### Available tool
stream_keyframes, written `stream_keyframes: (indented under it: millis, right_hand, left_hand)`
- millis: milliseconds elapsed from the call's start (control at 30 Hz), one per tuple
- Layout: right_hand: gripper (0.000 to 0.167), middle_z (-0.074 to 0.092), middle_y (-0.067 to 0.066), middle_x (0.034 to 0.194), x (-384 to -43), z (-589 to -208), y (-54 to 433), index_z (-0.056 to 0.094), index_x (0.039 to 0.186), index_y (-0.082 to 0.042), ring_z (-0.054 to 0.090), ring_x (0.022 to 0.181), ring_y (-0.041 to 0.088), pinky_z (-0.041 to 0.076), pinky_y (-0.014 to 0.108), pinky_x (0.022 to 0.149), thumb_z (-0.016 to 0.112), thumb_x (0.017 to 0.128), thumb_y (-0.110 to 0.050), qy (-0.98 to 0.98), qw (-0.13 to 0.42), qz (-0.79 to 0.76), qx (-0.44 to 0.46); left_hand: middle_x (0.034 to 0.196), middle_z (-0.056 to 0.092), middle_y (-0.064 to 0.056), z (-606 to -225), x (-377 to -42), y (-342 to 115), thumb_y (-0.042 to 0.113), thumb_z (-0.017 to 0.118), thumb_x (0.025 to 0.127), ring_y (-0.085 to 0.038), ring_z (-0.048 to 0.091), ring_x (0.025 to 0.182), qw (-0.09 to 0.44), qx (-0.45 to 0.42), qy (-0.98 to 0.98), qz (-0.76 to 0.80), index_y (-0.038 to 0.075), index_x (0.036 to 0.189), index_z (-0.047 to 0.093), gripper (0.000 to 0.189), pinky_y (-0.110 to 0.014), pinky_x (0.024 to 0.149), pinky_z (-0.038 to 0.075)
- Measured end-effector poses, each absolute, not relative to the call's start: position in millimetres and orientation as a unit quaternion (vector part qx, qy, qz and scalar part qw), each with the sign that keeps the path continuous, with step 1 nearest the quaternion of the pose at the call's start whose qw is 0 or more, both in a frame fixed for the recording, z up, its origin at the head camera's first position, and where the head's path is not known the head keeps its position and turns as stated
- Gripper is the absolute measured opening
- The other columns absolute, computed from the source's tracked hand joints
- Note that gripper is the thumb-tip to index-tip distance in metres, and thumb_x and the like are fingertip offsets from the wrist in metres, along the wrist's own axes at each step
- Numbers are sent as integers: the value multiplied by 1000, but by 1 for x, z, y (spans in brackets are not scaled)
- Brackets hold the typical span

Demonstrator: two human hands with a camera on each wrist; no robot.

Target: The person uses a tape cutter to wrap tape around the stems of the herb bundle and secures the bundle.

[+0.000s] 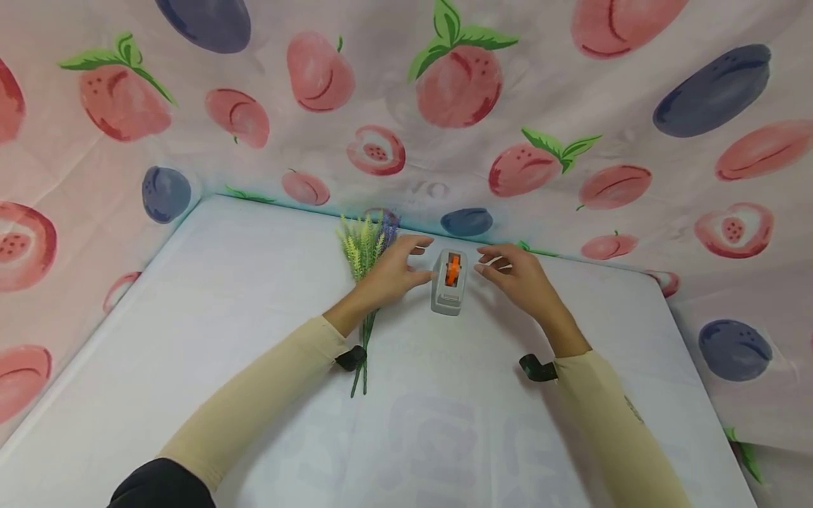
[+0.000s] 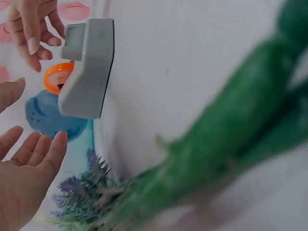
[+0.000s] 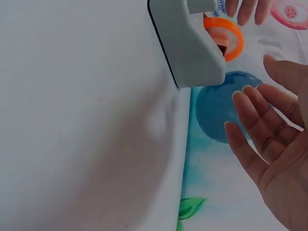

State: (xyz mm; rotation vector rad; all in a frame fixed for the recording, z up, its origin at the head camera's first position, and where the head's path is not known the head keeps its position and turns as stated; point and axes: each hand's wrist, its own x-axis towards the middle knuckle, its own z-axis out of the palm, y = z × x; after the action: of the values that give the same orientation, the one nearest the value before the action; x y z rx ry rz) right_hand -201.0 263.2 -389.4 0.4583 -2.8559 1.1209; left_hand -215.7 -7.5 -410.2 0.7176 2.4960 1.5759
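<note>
The tape dispenser (image 1: 449, 282) stood near the far edge of the counter (image 1: 254, 282), between the left hand (image 1: 390, 271) and the right hand (image 1: 517, 275). Both had released, straight fingers and held nothing. A good grip would take its grey sides evenly, I think. The flowers (image 1: 363, 247) lay partly under the left wrist, blurred in the wrist view.

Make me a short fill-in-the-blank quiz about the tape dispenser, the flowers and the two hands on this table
1. The roll inside the grey tape dispenser is ____ in colour.
2. The artificial flowers lie on the table partly under the ____ hand.
3. The left hand and the right hand both have their fingers ____, gripping nothing.
4. The dispenser stands ____ the two hands.

Missing words: orange; left; open; between
</note>
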Motion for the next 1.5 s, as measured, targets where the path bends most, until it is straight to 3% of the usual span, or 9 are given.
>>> stream_keyframes:
  millis: [433, 667, 1200, 1500]
  right_hand:
    - [45, 65, 13, 121, -212, -395, 251, 65, 135, -7, 64, 108, 32, 53, 51, 95, 72, 97, -29, -912, -15, 382, 148]
    - [43, 65, 11, 124, -213, -395, 247, 66, 133, -9, 64, 108, 30, 53, 50, 94, 71, 97, -31, -911, -15, 384, 153]
    - [34, 64, 10, 124, -216, -400, 241, 68, 128, -11, 63, 109, 32, 54, 50, 91, 70, 99, -26, -913, -28, 383, 139]
    - [26, 66, 8, 121, -221, -404, 240, 73, 121, -11, 61, 109, 26, 51, 46, 97, 70, 98, -24, -905, -20, 393, 159]
  left_hand:
    - [151, 44, -13, -418, -223, 13, 19, 75, 95, -32, 48, 138, 116, 211, 818, 522, 9, 152, 44, 66, -46, 109, 45]
    - [153, 45, -11, -405, -222, 18, 14, 73, 95, -32, 48, 139, 158, 180, 804, 544, 7, 151, 45, 63, -46, 109, 45]
    - [154, 47, -12, -412, -231, 35, 8, 77, 91, -33, 49, 139, 176, 121, 783, 585, 9, 148, 52, 62, -47, 110, 44]
    - [146, 56, -9, -419, -234, 38, 12, 79, 90, -32, 49, 139, 175, 127, 790, 574, 14, 136, 64, 49, -46, 113, 41]
